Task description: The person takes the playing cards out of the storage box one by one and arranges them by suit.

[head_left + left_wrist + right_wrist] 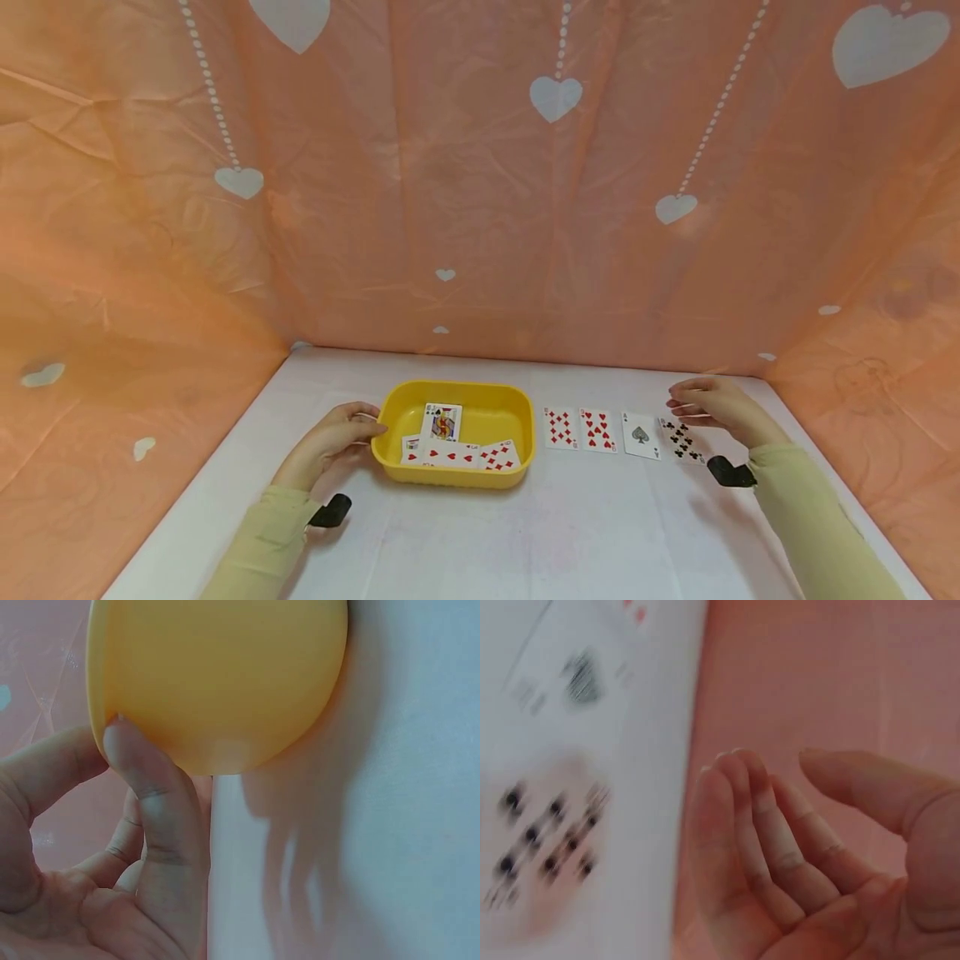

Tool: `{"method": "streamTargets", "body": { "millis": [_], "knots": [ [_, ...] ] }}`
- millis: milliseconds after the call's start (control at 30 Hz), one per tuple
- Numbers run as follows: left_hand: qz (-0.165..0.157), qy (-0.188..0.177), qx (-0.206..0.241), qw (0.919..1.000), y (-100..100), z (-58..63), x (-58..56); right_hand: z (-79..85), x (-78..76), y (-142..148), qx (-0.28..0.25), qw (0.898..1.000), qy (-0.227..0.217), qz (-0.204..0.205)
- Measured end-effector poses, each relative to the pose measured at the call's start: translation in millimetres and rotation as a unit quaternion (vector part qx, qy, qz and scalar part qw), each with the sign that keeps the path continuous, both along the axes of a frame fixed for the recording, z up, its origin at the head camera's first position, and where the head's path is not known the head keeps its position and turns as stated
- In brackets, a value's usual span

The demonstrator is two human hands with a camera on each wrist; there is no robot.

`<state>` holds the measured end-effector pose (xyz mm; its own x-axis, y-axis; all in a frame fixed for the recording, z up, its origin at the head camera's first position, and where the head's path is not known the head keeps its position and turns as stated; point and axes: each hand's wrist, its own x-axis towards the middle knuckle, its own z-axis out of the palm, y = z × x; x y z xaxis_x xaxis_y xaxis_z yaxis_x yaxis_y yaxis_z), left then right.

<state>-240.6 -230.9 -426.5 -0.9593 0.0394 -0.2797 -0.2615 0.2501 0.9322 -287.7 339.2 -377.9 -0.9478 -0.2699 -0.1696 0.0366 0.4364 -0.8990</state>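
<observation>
At the left end of a yellow plastic tray, my left hand pinches the rim, thumb and finger on either side of the tray's wall in the left wrist view. Inside lie several playing cards: a black-suit face card, a three of hearts, a diamonds card and one partly covered. Over a clubs card hovers my right hand, fingers loosely bent with nothing between them and the thumb. That card's near pips show in the right wrist view.
Between tray and right hand, a diamonds card, a hearts card and an ace of spades lie face up in a row. An orange curtain with hearts encloses the white table at the back and sides.
</observation>
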Motion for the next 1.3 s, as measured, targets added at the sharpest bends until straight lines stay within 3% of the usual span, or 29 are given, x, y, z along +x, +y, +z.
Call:
{"method": "streamTargets", "body": {
  "millis": [300,633,900,1067,1300],
  "knots": [
    [0.003,-0.008,-0.012,0.9999,3.2,2.4,-4.4,23.6,-17.2,-72.0,-0.074,0.995,0.015,0.072],
    [-0.007,0.001,0.007,0.9999,3.3,0.3,-4.3,32.7,-33.2,-152.1,-0.084,0.988,0.009,0.13],
    [-0.003,0.002,0.009,1.0,1.5,-1.1,-3.3,25.6,-42.7,-208.5,-0.084,0.984,-0.025,0.154],
    [-0.006,0.001,0.028,0.9996,0.5,-2.4,-2.6,14.1,-47.9,-237.7,-0.075,0.978,-0.04,0.189],
    [-0.005,0.002,0.015,0.9999,-0.9,-1.6,-1.5,-2.7,-50.5,-266.0,-0.062,0.971,-0.064,0.221]
  ]
}}
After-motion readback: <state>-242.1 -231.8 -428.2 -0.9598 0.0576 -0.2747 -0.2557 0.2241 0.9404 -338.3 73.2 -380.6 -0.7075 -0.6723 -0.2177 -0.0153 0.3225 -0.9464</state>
